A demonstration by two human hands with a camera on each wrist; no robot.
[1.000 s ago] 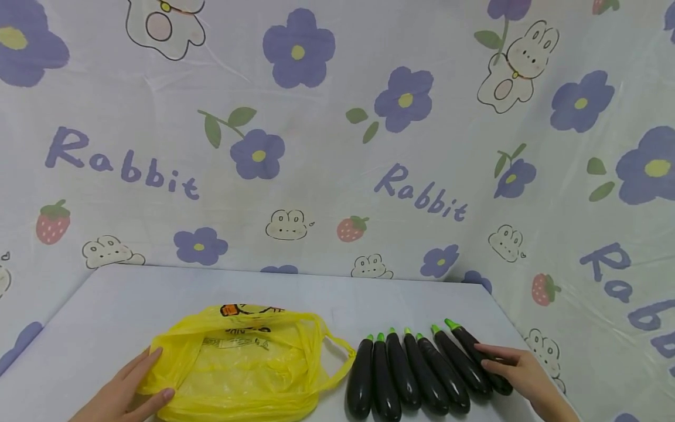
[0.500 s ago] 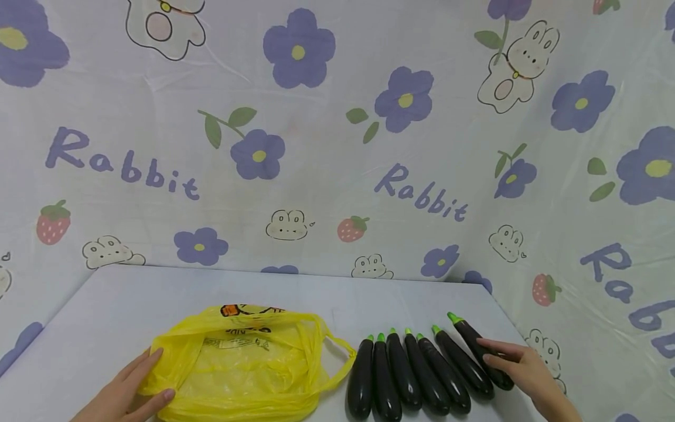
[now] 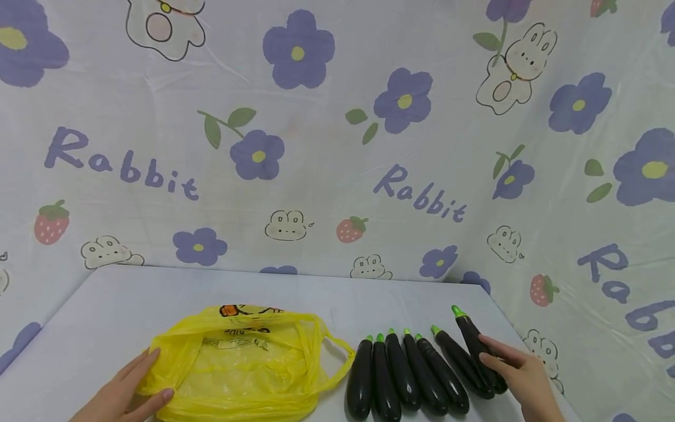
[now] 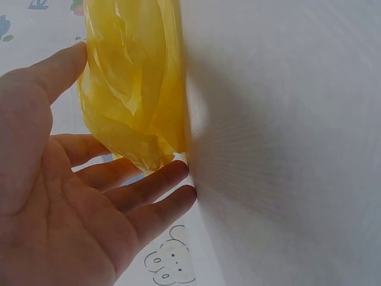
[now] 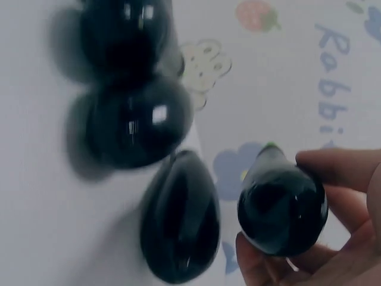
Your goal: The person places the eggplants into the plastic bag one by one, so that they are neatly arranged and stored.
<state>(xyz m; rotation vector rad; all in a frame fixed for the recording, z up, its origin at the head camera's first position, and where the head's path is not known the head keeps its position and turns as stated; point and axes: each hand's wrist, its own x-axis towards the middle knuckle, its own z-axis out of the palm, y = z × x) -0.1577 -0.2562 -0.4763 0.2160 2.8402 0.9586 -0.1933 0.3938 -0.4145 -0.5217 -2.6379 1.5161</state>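
A yellow plastic bag (image 3: 248, 378) lies on the left of the white table with its mouth facing me. My left hand (image 3: 122, 391) rests against its left edge. Seen from the left wrist, the fingers (image 4: 158, 217) are nearly straight and the thumb touches the yellow film. On the right, my right hand (image 3: 527, 375) grips a dark eggplant (image 3: 473, 340) with a green stem end, thumb on one side and fingers on the other. The right wrist view shows this eggplant (image 5: 280, 214) raised off the table, apart from the neighbouring eggplant (image 5: 180, 220).
Several more eggplants (image 3: 405, 375) lie side by side between the bag and my right hand, stems pointing away. The bag's handle loop (image 3: 345, 357) reaches to the leftmost one. Behind the table (image 3: 174, 287) hangs a cloth (image 3: 316, 193) printed with flowers and rabbits.
My right hand has lifted the rightmost eggplant; its stem end has risen and swung slightly rightward, steeper than before. The left hand and the bag have stayed put.
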